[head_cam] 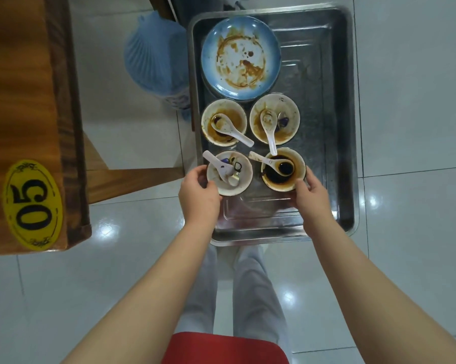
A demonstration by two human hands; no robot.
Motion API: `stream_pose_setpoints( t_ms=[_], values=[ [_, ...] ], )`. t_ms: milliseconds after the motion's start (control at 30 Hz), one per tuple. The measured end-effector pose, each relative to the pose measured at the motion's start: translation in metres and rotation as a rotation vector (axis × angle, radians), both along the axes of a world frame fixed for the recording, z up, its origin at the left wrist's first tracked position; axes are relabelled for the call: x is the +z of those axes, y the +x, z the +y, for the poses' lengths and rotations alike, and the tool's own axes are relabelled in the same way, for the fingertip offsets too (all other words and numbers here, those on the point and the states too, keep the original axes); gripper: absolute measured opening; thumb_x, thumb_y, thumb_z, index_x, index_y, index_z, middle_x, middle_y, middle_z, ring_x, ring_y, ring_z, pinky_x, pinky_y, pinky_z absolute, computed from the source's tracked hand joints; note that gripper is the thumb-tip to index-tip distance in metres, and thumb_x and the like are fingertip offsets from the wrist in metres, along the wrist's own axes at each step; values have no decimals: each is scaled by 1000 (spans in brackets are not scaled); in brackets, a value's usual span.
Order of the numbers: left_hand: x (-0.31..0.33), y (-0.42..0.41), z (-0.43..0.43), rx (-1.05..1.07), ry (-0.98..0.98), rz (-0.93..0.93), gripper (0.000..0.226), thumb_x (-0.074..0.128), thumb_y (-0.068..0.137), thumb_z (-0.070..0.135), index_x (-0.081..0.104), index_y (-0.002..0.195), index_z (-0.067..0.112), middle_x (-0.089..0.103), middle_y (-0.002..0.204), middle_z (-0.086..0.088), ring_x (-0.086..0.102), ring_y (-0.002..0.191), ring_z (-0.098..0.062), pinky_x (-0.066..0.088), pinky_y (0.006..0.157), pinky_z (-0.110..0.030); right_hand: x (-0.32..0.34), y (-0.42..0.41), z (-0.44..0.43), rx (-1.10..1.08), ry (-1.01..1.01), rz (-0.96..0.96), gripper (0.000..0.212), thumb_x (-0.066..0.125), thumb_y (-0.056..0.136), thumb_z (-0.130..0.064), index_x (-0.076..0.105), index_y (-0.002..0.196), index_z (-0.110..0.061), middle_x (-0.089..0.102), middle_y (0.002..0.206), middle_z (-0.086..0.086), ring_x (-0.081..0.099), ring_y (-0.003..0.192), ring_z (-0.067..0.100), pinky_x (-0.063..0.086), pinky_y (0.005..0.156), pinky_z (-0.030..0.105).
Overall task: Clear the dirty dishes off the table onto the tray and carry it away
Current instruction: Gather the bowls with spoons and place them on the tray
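One steel tray (326,127), left hand (199,191) gripping littered white bowl (244,177); right hand (310,193) gripping dark-sauced bowl (276,177)

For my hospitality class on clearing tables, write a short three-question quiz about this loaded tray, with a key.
1. True or false: the blue plate lies on the metal tray.
2. How many small bowls hold a white spoon?
3. The left hand grips the near-left bowl; what does the right hand grip? A. the dark-sauce bowl B. the blue plate C. nothing
Key: 1 true; 2 four; 3 A.
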State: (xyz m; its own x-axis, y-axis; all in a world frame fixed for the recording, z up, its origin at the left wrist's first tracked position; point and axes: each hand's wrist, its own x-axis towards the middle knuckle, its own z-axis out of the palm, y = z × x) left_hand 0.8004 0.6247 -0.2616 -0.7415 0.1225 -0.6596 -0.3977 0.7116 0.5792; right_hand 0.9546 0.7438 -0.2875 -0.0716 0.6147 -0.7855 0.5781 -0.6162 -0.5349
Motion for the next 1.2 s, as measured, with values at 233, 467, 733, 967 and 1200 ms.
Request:
stream_pose_setpoints(
  t_ms=[233,467,733,967,1200],
  values=[
    [-1,-3,9,-9,9,42,19,62,90,9,57,103,23,56,92,11,61,91,-15,58,83,-43,-1,-2,8,36,-39,34,41,41,102,-16,48,139,-34,61,113,-6,63,104,17,55,86,32],
    [-2,0,10,-124,-37,138,21,57,94,14,61,113,22,52,122,-2,59,95,-16,54,83,-32,-1,-5,5,56,-78,-20,47,41,103,-27,30,148,-36,50,141,3,56,119,25,48,100,49],
    [0,-16,10,-147,-183,133,30,56,95,14,55,125,18,61,114,-3,56,92,-15,41,71,-27,2,-9,0,17,-74,-86,33,34,104,-32,51,132,-26,59,122,2,57,111,23,51,83,36],
    [7,-14,3,-119,-164,83,26,54,96,16,56,122,18,60,115,-3,58,94,-17,44,72,-27,6,-6,-3,7,-59,-152,49,38,101,-41,31,148,-29,41,149,2,47,131,28,44,105,52],
    [55,-10,4,-233,-64,-66,24,55,95,21,60,118,14,62,114,-2,53,95,-15,43,78,-28,62,-9,-5,-39,-44,-160,50,39,101,-38,28,149,-27,35,153,4,42,134,29,40,107,53]
  ],
)
